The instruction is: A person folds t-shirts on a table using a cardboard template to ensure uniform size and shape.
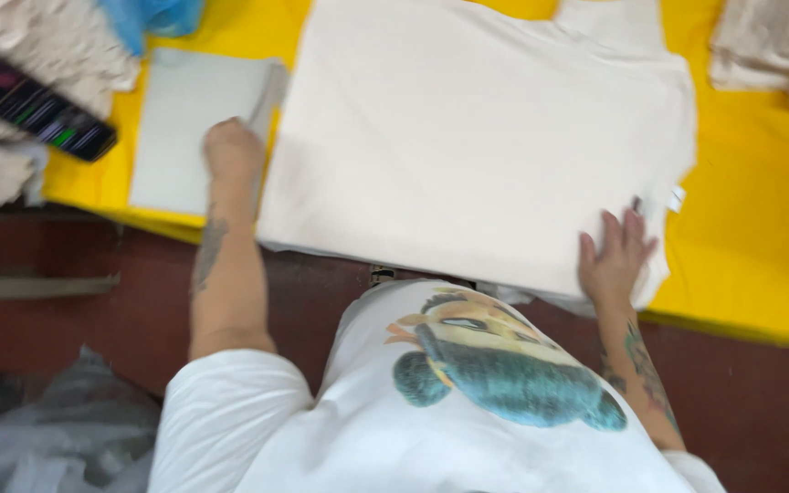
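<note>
Cream folded garment [477,137] lies flat on the yellow table [760,246], reaching over its near edge. The right hand [615,256] presses its near right corner, fingers spread. The left hand [233,151] rests at its left side by a grey board [184,128]; its fingers are hidden. Keeping both palms flat should hold the fabric smooth. No containers are visible; cloth stacks [11,91] sit at the far corners.

A dark phone [36,107] lies on piled cloth [11,55], upper left.
</note>
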